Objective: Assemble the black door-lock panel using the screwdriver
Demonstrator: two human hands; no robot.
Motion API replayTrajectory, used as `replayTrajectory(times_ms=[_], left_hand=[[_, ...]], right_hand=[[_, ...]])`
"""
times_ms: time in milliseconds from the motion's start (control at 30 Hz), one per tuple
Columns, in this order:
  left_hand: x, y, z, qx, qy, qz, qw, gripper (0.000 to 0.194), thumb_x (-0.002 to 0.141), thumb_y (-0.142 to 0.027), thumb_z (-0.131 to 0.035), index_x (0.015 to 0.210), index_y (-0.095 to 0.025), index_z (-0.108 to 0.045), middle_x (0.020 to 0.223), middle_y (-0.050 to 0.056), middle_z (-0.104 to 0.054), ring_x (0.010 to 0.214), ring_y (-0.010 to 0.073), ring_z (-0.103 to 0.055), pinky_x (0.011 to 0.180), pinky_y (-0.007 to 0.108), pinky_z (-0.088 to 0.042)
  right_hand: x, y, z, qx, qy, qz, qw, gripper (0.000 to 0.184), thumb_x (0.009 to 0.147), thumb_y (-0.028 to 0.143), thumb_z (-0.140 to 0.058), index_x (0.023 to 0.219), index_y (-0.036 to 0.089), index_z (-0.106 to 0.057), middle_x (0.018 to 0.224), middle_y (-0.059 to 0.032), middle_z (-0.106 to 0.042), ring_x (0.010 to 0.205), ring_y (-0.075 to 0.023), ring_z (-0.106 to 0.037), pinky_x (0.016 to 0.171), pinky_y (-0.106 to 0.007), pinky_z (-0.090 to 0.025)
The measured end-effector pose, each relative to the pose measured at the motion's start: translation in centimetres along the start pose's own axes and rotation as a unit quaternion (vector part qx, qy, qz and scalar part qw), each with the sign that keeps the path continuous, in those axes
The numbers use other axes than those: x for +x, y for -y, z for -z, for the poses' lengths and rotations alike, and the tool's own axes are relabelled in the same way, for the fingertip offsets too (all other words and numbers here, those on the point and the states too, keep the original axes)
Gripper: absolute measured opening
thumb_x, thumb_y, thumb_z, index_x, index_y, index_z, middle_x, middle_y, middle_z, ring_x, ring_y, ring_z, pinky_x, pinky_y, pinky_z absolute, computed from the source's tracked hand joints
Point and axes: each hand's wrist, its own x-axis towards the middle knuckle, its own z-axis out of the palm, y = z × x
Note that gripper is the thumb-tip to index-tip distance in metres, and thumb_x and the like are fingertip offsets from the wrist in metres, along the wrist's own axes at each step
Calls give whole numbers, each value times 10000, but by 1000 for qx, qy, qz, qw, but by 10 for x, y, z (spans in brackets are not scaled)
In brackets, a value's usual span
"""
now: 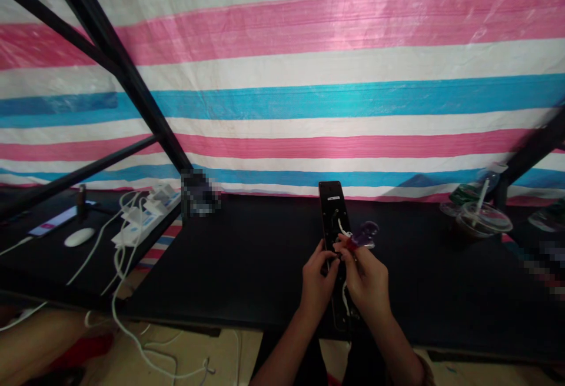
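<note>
A long black panel, possibly a door-lock plate, lies tilted on the black table with a white wire coming out of it. My right hand pinches a translucent purple piece with a red tip, close to that wire. My left hand grips the panel's left edge, its fingertips meeting those of my right hand. Both hands cover the panel's middle, so the wire's end is hidden.
The black table carries a power strip with white plugs and tangled cables, a white mouse, a phone and a plastic drink cup. Black metal frame bars rise before a striped tarp.
</note>
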Motion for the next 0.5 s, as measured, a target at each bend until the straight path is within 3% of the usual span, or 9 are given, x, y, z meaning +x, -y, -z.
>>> replayTrajectory(times_ms=[100,233,333,400,500], left_hand=[[-1,2,-3,-8,-6,20,1000,149,861,-246,-657,943,-197,-770,1395,159,-636,1031,278,-742,610,270,-554],[-3,2,-4,-14,-11,32,999,195,877,-309,-644,961,-194,-777,1402,152,-633,899,246,-764,578,261,-543],[-3,3,-4,-21,-11,32,999,218,881,-346,-647,968,-191,-773,1401,160,-632,928,257,-763,567,257,-544],[-3,4,-5,-25,-16,30,999,200,870,-340,-662,952,-190,-766,1391,163,-639,983,272,-754,561,250,-545],[-3,6,-6,-27,-24,22,999,180,862,-328,-673,947,-194,-759,1361,156,-661,1073,288,-727,598,255,-565]], right_hand=[[0,-2,0,10,30,-18,999,278,1002,221,-457,1207,222,-646,1103,-80,-753,1020,-218,-730,878,-327,-586],[-4,-3,-8,31,5,-42,999,158,964,293,-567,1058,213,-666,1010,-87,-739,938,-236,-726,834,-345,-588],[-6,-4,-10,60,-17,-96,993,140,949,338,-613,961,211,-669,913,-73,-737,830,-228,-729,757,-327,-594],[-4,-3,-7,77,3,-121,990,169,970,347,-580,976,211,-680,914,-71,-750,843,-226,-740,769,-320,-596],[2,2,0,75,51,-102,991,236,1009,323,-479,1061,213,-682,998,-82,-762,942,-226,-744,831,-316,-588]])
